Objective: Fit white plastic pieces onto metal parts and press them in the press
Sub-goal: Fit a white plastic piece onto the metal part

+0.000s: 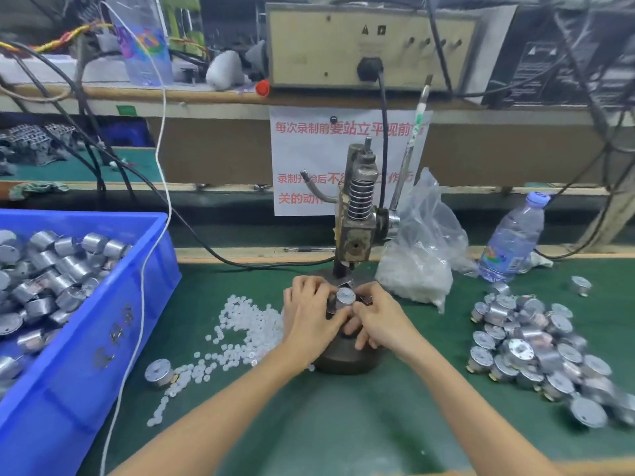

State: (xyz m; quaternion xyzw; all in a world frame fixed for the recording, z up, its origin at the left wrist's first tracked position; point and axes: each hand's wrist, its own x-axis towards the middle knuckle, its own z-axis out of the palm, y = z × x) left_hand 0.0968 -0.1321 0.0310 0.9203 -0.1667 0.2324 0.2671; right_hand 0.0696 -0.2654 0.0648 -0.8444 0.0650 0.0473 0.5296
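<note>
Our left hand point(309, 317) curls its fingers round a round silver metal part point(345, 297), and our right hand point(378, 319) pinches the same part from the other side. The part sits on the dark round base of the small iron hand press point(357, 214). Small white plastic pieces point(247, 321) lie scattered just left of that base.

At far left we see a blue plastic crate point(113, 324) holding silver metal cylinders. A clear plastic bag point(426, 214) beside the press holds more white pieces. On the green bench mat point(343, 424) a heap of silver metal parts point(532, 341) lies at right, near a clear water bottle point(512, 238). Behind, a shelf carries a beige control box point(360, 46).
</note>
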